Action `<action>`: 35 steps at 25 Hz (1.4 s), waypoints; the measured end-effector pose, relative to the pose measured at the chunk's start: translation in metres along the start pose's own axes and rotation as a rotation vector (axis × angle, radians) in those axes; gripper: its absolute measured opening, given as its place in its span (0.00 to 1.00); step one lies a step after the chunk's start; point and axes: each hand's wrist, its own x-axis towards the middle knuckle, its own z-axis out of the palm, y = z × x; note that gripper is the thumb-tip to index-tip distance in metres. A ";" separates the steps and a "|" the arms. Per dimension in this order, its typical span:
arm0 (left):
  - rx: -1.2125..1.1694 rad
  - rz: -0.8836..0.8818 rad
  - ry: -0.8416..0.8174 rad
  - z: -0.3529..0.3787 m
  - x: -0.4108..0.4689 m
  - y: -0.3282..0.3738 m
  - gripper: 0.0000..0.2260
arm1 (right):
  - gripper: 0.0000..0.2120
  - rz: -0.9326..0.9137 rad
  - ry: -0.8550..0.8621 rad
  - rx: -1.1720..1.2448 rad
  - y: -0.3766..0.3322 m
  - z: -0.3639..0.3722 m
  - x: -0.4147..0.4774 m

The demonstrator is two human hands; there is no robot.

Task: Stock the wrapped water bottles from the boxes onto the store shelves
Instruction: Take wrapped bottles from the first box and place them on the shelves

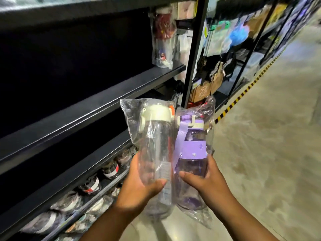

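Clear-wrapped, the white-capped bottle (157,150) sits gripped in the left hand (139,185). Just beside it, the right hand (206,180) grips the purple bottle (192,159), both upright before black shelves (97,103).

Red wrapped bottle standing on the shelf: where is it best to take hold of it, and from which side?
Probably grip the red bottle round the middle of its body, coming from the aisle front and slightly from its left. It stands tall and upright, the black post is close on its right, and there is free space on its left.
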 end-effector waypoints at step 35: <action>0.172 0.134 0.626 -0.061 0.299 0.102 0.29 | 0.36 -0.433 -0.458 -0.151 -0.138 0.095 0.457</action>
